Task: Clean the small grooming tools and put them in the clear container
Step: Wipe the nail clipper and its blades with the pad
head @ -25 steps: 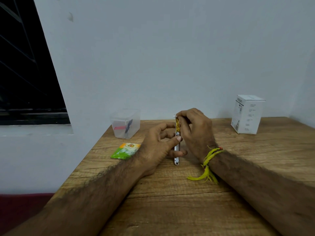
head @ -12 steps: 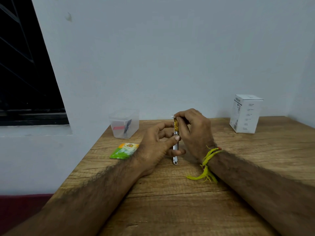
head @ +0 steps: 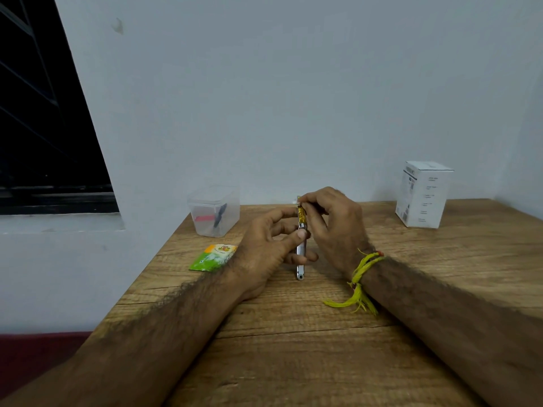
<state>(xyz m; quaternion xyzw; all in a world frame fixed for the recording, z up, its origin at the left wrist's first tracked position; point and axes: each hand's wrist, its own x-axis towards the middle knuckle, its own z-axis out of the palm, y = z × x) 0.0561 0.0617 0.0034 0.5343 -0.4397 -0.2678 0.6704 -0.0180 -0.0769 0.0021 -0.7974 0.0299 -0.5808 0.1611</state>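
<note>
A slim silver grooming tool (head: 301, 251) with a yellow-gold upper part stands nearly upright over the table's middle. My left hand (head: 264, 254) grips its lower shaft between thumb and fingers. My right hand (head: 332, 227) pinches its top end, where a small white scrap shows above the fingertips; what that scrap is I cannot tell. The clear container (head: 214, 211) stands at the back left of the table, lid on or resting, with a pink item and a dark item inside.
A green and orange sachet (head: 213, 257) lies flat in front of the container near the table's left edge. A white carton (head: 421, 195) stands at the back right. The wooden table (head: 293, 362) meets the wall behind; a dark window is at left.
Both hands and the tool stay in nearly the same place; only slight finger shifts at the tool's top end are visible.
</note>
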